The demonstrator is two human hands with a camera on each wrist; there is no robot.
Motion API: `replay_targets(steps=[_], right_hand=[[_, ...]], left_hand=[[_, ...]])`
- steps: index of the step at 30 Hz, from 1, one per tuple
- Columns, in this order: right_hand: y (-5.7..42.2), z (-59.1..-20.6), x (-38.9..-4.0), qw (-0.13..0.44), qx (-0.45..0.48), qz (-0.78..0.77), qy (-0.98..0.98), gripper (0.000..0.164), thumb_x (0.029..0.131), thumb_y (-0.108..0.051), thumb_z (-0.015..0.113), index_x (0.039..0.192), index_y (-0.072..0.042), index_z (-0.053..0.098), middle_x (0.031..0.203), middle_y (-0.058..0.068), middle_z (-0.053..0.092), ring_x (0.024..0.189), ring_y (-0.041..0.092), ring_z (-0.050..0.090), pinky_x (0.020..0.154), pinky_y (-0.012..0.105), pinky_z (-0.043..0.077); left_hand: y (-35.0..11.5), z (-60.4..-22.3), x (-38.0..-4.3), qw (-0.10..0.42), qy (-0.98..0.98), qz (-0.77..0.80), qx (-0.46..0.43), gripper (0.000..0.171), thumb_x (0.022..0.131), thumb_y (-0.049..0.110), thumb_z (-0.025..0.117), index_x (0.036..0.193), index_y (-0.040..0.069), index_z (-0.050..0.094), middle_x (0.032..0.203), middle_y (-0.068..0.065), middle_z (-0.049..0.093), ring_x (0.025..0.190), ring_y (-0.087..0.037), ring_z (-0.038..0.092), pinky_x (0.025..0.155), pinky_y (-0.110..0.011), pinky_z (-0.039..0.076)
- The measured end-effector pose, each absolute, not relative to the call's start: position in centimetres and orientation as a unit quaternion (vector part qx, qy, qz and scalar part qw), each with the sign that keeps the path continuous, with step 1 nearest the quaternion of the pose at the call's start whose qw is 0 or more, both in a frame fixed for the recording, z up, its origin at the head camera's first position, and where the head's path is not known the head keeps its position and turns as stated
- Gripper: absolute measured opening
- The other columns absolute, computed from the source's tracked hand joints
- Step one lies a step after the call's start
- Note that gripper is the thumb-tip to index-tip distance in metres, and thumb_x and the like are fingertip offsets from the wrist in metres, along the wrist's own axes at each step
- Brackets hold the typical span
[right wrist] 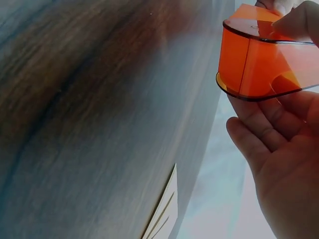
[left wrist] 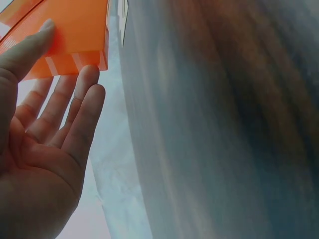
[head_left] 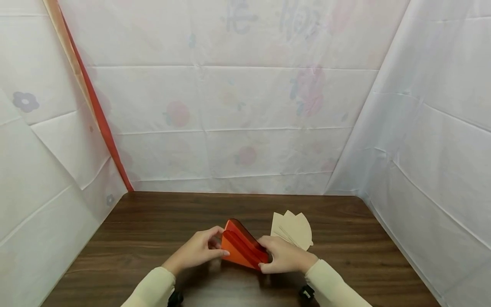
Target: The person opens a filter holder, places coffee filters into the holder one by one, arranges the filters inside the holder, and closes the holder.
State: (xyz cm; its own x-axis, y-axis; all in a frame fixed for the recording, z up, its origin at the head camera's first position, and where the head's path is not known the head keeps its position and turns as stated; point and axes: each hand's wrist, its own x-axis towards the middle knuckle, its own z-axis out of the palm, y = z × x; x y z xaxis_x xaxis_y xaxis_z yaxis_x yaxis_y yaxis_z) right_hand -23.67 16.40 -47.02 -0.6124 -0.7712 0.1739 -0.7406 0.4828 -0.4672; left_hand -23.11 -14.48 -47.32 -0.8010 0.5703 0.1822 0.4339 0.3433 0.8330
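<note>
An orange see-through plastic holder [head_left: 239, 251], wedge-shaped with dark-edged panels, is held tilted between both hands above the table. My left hand [head_left: 195, 251] pinches its left end. In the left wrist view the thumb lies on the holder's [left wrist: 75, 37] flat face and the fingertips are at its lower edge. With thumb on one panel and fingers on the opposite one, my right hand [head_left: 285, 256] grips the right end; the right wrist view shows the holder's [right wrist: 237, 59] rounded end. Just beyond that hand lie fanned cream paper coffee filters [head_left: 293, 228], partly hidden by it.
The dark wood-grain table [head_left: 172, 213] has its far edge against a white printed sheet [head_left: 230, 157]. More white sheeting [head_left: 429, 149] rises at both sides. A red strip [head_left: 99, 115] runs down the left corner. Dark straps show under both sleeves.
</note>
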Motion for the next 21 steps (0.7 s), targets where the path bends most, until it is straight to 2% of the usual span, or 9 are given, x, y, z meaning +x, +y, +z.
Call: replay_targets(steps=[4,13,21], right_hand=[[16.8,-47.3,-23.6,0.025,-0.436,-0.253,0.864,0.032,0.081,-0.024,0.074,0.11,-0.016,0.063,0.092,-0.016,0.056,0.079,0.004,0.056,0.071,0.015,0.046],[17.6,-47.7,-23.3,0.012,-0.433,-0.251,0.865,0.038,0.081,-0.023,0.076,0.114,-0.014,0.062,0.098,-0.016,0.057,0.084,0.001,0.055,0.077,0.016,0.047],[18.1,-47.9,-22.9,0.017,-0.435,-0.271,0.859,0.038,0.081,-0.02,0.077,0.116,-0.013,0.062,0.098,-0.016,0.059,0.087,0.0,0.057,0.08,0.019,0.049]], left_hand=[[-14.3,-47.5,-22.8,0.078,0.816,0.486,0.303,0.036,0.09,0.034,0.078,0.119,0.022,0.061,0.094,0.006,0.071,0.082,-0.013,0.069,0.066,-0.029,0.057],[-13.8,-47.8,-22.2,0.072,0.82,0.475,0.312,0.034,0.091,0.034,0.077,0.117,0.021,0.06,0.101,0.004,0.069,0.088,-0.011,0.069,0.073,-0.028,0.057],[-13.5,-48.1,-21.8,0.066,0.818,0.476,0.316,0.034,0.089,0.028,0.08,0.114,0.018,0.06,0.102,0.004,0.068,0.085,-0.009,0.068,0.071,-0.027,0.057]])
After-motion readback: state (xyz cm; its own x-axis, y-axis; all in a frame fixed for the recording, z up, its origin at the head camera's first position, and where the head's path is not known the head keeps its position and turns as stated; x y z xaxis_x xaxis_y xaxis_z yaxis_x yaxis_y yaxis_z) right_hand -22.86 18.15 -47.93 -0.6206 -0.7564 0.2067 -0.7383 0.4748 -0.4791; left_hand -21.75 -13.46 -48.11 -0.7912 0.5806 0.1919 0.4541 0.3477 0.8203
